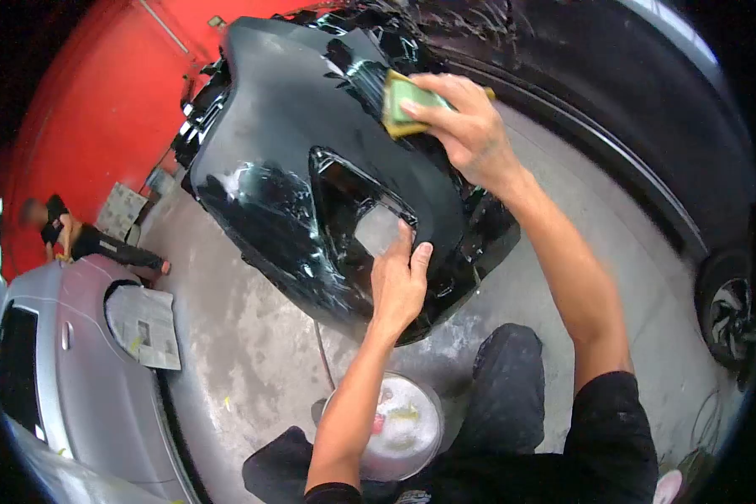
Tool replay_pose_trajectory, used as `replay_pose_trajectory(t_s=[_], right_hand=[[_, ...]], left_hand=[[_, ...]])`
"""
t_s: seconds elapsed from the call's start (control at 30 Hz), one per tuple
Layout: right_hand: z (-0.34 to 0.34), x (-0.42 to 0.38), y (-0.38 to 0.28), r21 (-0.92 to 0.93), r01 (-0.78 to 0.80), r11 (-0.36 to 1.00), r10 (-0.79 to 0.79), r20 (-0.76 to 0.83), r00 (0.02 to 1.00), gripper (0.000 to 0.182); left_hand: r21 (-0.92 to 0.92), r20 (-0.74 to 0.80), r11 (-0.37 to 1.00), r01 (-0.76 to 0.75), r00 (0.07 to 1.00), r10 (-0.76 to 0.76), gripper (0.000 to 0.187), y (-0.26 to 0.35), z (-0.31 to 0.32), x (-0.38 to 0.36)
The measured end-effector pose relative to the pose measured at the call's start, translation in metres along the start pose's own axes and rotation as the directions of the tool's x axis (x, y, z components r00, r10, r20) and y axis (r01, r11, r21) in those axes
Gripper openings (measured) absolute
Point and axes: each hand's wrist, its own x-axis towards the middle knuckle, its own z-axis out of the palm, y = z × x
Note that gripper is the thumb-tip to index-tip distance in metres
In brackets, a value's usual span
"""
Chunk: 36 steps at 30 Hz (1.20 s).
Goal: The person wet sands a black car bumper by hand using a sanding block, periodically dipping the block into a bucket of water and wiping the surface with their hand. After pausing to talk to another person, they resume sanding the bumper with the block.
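Observation:
A large dark car body panel [286,92], looking like a bumper, stands in front of me, with wet, shiny patches and a dull grey area. My right hand [466,122] grips a green and yellow sanding pad [412,102] at the panel's upper right part. My left hand [399,281] rests on the panel's lower part beside a recessed opening, with index finger and thumb apart; its other fingers are partly hidden. Between my legs is a round bucket [428,401] of foamy water, with something red and something yellowish in it.
On the left, a silver car [101,336] has newspaper [155,323] over its wheel arch, and a person [80,235] leans beside it. A dark car [613,109] lines the right side. A hose [323,357] lies near the bucket. Behind is a red wall [92,92].

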Motion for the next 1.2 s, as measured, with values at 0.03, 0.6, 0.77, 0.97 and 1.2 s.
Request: replay_pose_trajectory(t_s=[0.03, 0.6, 0.77, 0.97, 1.2], right_hand=[[0.004, 0.005, 0.003, 0.008, 0.012, 1.000, -0.012, 0.001, 1.000, 0.042], [-0.055, -0.119, -0.130, 0.403, -0.628, 0.666, 0.624, 0.159, 0.765, 0.046], [-0.049, -0.230, -0.213, 0.525, -0.823, 0.216, 0.722, 0.481, 0.497, 0.047], [-0.018, -0.342, -0.268, 0.126, -0.931, -0.342, 0.520, 0.851, -0.076, 0.056], [-0.005, -0.356, -0.234, 0.086, -0.741, -0.666, 0.364, 0.904, -0.223, 0.126]], left_hand=[[-0.003, -0.014, 1.000, 0.003, 1.000, -0.003, 0.064, 0.000, -0.001, 0.001], [0.059, 0.008, 0.995, -0.086, 0.996, 0.086, 0.054, 0.016, -0.039, 0.007], [0.528, -0.216, 0.720, -0.451, 0.749, 0.627, 0.045, 0.037, -0.097, 0.078], [0.840, 0.088, 0.371, -0.396, 0.774, 0.627, 0.081, 0.066, -0.142, 0.184], [0.859, 0.234, 0.219, -0.463, 0.735, 0.637, 0.091, 0.068, -0.115, 0.170]])
